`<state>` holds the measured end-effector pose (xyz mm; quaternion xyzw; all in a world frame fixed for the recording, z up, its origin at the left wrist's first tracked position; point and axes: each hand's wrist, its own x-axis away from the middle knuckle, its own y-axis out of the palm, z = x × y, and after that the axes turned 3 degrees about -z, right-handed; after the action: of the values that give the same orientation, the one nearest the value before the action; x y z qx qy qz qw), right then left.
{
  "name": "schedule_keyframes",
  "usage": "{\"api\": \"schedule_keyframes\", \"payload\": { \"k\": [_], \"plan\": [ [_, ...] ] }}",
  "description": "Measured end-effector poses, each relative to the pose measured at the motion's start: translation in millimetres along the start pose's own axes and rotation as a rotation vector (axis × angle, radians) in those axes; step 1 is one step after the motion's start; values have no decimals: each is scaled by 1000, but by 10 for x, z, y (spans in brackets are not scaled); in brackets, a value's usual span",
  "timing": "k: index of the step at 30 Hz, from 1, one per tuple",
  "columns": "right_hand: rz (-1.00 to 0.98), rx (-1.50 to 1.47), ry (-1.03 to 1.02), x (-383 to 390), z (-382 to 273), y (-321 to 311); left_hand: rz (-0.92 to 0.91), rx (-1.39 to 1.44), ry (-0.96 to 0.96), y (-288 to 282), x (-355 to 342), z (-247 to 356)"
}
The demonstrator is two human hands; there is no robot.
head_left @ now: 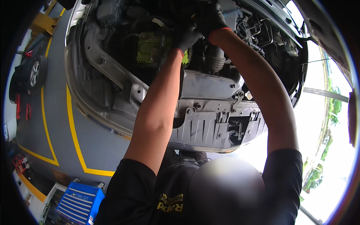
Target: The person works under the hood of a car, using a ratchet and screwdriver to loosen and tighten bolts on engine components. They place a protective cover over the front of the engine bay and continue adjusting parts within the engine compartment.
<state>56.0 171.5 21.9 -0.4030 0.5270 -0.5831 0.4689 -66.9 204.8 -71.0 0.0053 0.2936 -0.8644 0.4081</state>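
Note:
Both my hands, in dark gloves with red cuffs, reach deep into the engine bay of a car [210,84] with its hood raised. My left hand [188,39] is closed, its fingers curled by dark engine parts; what they grip is hidden. Beside it on the right, slightly farther in, my right hand [210,20] looks closed too, around something I cannot make out in the shadow. A yellow-green ribbed part [148,48] lies left of my left wrist. Below my right hand stands a ribbed air hose [215,60].
A metal front crossmember [120,69] and a slatted front panel [198,127] lie under my forearms. On the grey floor at left are yellow lines [75,138], a wheel [34,73] and a blue tool chest [80,202]. The raised hood [330,33] is at upper right.

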Motion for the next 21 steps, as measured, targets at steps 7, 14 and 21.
{"api": "schedule_keyframes", "payload": {
  "k": [7,14,21],
  "plan": [
    [-131,-38,-105,-86,-634,-393,186,-308,53,-191,78,-628],
    [-225,31,-291,-131,102,1,-73,-130,17,-268,56,-49],
    [101,10,-145,-88,-135,-48,-91,-88,-56,-223,54,-136]
  ]
}}
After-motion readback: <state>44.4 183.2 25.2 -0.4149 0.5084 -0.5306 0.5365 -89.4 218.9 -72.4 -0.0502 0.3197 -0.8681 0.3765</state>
